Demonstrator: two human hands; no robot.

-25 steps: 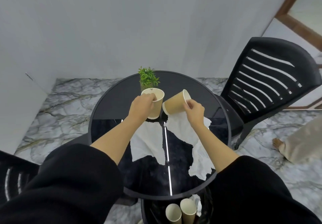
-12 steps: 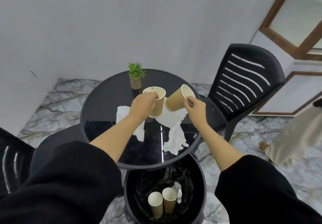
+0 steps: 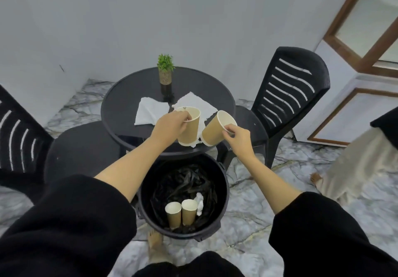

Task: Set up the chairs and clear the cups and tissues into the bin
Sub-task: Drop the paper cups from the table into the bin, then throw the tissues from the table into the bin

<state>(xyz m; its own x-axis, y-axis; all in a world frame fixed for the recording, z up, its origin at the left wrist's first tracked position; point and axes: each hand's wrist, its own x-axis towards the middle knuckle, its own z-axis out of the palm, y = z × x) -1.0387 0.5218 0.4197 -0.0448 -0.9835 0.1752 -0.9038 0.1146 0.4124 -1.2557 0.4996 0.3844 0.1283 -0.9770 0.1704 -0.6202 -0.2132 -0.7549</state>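
Above the bin, at the table's near edge: both my hands hold paper cups in the air.
Left hand (image 3: 170, 126): fingers closed over the rim of the left cup (image 3: 189, 126), thumb side on the lip; the cup hangs roughly upright, mouth facing up and away from me.
Right hand (image 3: 238, 138): thumb and fingers pinch the rim of the right cup (image 3: 217, 129), which tilts so its mouth faces up and to the right, its base pointing toward the left cup.
Cups to each other: their bases are very close; whether they touch I cannot tell.
Bin (image 3: 223, 182): black, round, lined with a black bag, on the floor just under the table's near edge, below my hands.
Inside the bin: two paper cups (image 3: 182, 212) standing side by side, open ends toward me, with a crumpled tissue (image 3: 199, 204) just beside them.
Table (image 3: 129, 91): round, black.
Left tissue (image 3: 149, 112): lies flat on the tabletop.
Right tissue (image 3: 195, 102): spread flat beside it, partly hidden behind the held cups.
Small potted plant (image 3: 165, 70): upright near the table's far edge.
Chairs: right chair (image 3: 288, 95) and left chair (image 3: 19, 130), both black and slatted, stand upright at the table's sides.
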